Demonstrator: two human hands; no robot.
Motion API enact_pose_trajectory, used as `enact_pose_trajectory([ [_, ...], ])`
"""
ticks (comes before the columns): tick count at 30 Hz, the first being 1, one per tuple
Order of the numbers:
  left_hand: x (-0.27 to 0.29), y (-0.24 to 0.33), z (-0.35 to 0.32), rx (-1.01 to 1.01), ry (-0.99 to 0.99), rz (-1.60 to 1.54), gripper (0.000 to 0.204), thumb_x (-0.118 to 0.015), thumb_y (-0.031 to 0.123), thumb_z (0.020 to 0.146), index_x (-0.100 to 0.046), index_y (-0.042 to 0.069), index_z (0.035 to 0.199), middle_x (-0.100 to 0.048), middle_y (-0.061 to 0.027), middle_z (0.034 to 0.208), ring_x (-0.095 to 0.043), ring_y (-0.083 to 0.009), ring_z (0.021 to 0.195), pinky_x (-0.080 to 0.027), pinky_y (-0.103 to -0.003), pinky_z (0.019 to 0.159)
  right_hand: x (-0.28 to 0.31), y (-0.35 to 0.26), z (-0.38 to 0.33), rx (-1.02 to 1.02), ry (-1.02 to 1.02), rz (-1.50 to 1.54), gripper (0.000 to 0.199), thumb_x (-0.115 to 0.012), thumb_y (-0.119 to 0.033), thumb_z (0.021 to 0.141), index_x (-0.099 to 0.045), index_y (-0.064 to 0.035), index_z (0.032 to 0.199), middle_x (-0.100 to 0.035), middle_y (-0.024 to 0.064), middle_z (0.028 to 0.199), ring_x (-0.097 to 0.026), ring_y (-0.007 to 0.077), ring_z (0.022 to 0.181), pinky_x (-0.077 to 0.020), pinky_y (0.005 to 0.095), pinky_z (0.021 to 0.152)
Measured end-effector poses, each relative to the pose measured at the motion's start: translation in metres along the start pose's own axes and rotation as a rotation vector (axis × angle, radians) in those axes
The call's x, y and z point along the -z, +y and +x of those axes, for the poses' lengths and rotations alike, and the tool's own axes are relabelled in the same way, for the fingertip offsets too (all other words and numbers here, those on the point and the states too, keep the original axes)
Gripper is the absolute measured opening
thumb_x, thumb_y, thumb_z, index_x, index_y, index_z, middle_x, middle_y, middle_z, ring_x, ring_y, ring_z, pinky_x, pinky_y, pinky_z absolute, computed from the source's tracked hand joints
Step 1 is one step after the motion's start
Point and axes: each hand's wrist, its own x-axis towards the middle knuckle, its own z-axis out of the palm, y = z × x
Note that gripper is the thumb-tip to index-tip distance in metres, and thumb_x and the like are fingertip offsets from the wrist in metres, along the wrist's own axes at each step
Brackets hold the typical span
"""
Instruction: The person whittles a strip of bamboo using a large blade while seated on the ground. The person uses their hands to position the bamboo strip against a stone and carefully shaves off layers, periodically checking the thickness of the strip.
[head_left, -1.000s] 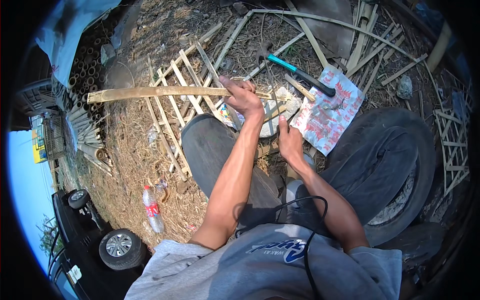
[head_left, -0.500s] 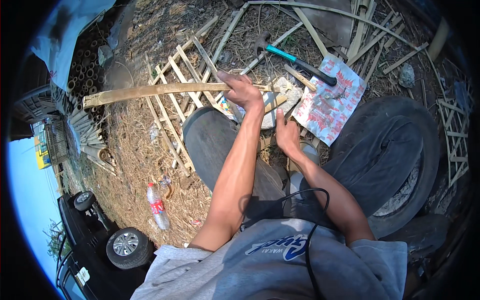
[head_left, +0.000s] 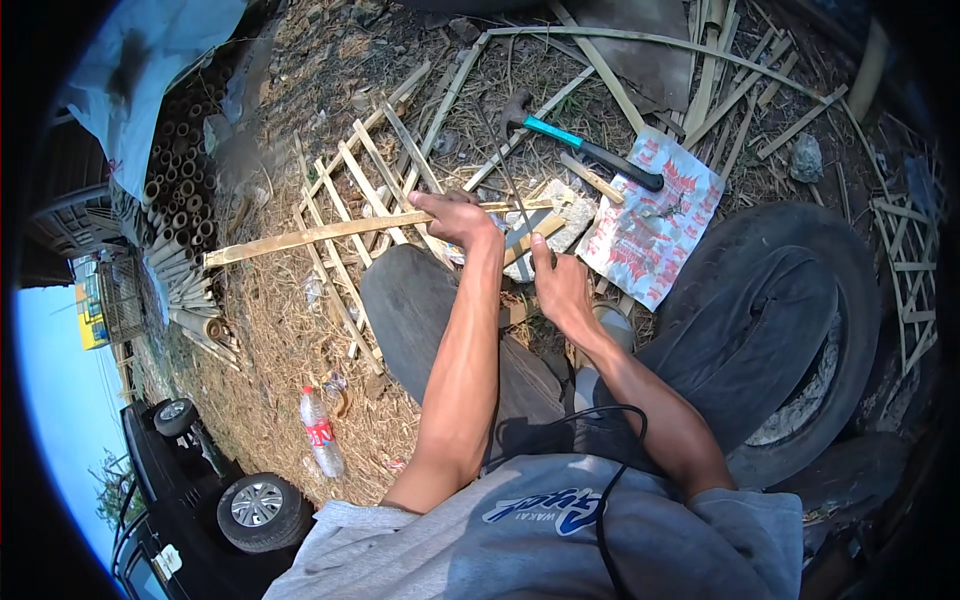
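Observation:
My left hand [head_left: 460, 218] is closed around a long split bamboo strip [head_left: 310, 236], which slants across in front of my knee. The strip's right end reaches over a pale stone block [head_left: 572, 222]. My right hand [head_left: 562, 285] is closed, thumb forward, on what looks like a long-bladed knife [head_left: 516, 185]. Its thin dark blade, seen nearly edge-on, points away from me and crosses the strip's right end. The grip is hidden in my fingers. A short bamboo piece [head_left: 530, 238] lies by the block, just ahead of my right thumb.
A hammer [head_left: 590, 145] with a teal and black handle lies partly over a red-and-white printed sheet [head_left: 640, 235]. Bamboo lattice [head_left: 345, 190] stands left of my knee. A tire [head_left: 860, 300] is at right, a plastic bottle [head_left: 320, 435] at lower left, a parked vehicle [head_left: 160, 500] beyond.
The view has shifted a little. The bamboo strip's left end has dropped and moved rightward, so the strip slants more. My right hand and blade have swung left toward the strip's right end.

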Motion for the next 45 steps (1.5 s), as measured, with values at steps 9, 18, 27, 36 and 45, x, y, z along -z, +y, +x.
enact_pose_trajectory([
  [9,0.002,-0.011,0.004,-0.069,-0.061,-0.007,0.056,-0.041,0.049,0.104,-0.031,0.012,0.064,-0.029,-0.0002,0.052,-0.032,-0.0153,0.043,-0.025,-0.032,0.039,0.001,0.006,0.01,-0.012,-0.043,-0.004,0.076,-0.046,-0.059,0.097,-0.067,0.0125,0.08,-0.06,0.0381,0.07,-0.066,0.0511,0.075,-0.0492,0.0558,0.071],
  [18,0.003,-0.013,0.005,-0.051,-0.105,0.046,0.05,-0.041,0.048,0.103,-0.034,0.012,0.069,-0.03,-0.0014,0.05,-0.034,-0.0157,0.042,-0.028,-0.031,0.041,-0.004,0.014,0.017,-0.028,0.009,-0.098,0.08,-0.048,-0.058,0.096,-0.064,0.0185,0.077,-0.057,0.0402,0.067,-0.064,0.0534,0.074,-0.0492,0.0569,0.071],
  [27,-0.003,-0.011,-0.01,-0.138,-0.128,0.134,0.061,-0.041,0.053,0.103,-0.033,0.013,0.058,-0.036,-0.0025,0.047,-0.038,-0.016,0.042,-0.034,-0.031,0.045,-0.011,0.026,0.023,-0.008,0.038,-0.041,0.081,-0.047,-0.06,0.096,-0.064,0.0168,0.075,-0.058,0.0403,0.068,-0.063,0.0544,0.073,-0.0494,0.0566,0.071],
  [36,-0.005,-0.014,-0.026,-0.235,-0.235,0.175,0.062,-0.038,0.05,0.106,-0.035,0.011,0.057,-0.036,-0.0012,0.045,-0.038,-0.0145,0.04,-0.034,-0.031,0.043,-0.012,0.035,0.022,-0.028,0.087,-0.02,0.084,-0.04,-0.061,0.098,-0.063,0.0136,0.069,-0.057,0.0321,0.06,-0.062,0.0478,0.062,-0.0473,0.0533,0.067],
  [45,-0.008,-0.021,-0.024,-0.215,-0.264,0.093,0.061,-0.04,0.049,0.105,-0.029,0.014,0.057,-0.033,0.0003,0.046,-0.032,-0.0123,0.04,-0.029,-0.03,0.041,-0.02,0.045,0.026,0.052,0.111,-0.086,0.09,-0.039,-0.067,0.096,-0.06,0.0135,0.061,-0.053,0.0298,0.052,-0.06,0.0418,0.057,-0.0465,0.0539,0.066],
])
